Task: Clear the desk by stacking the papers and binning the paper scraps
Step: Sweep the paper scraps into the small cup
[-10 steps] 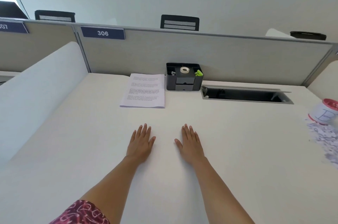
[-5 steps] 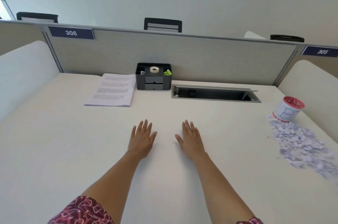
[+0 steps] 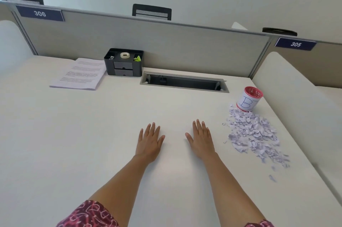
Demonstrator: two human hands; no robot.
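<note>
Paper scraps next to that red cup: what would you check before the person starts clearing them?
1. Hands free: the left hand and right hand lie flat on the desk, holding nothing. Ok.
2. The red cup stands upright with an open top. Ok.
3. Room left inside the cup. Cannot tell.
4. The paper scraps lie close to the right hand. Probably ok.
5. Scraps off the desk. Not ok, all loose.
6. The papers sit in one stack, back left. Ok.

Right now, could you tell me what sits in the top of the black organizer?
A tape roll in the middle, green clips at right, small metal items at left. Closed drawers on the organizer hide their contents.
</note>
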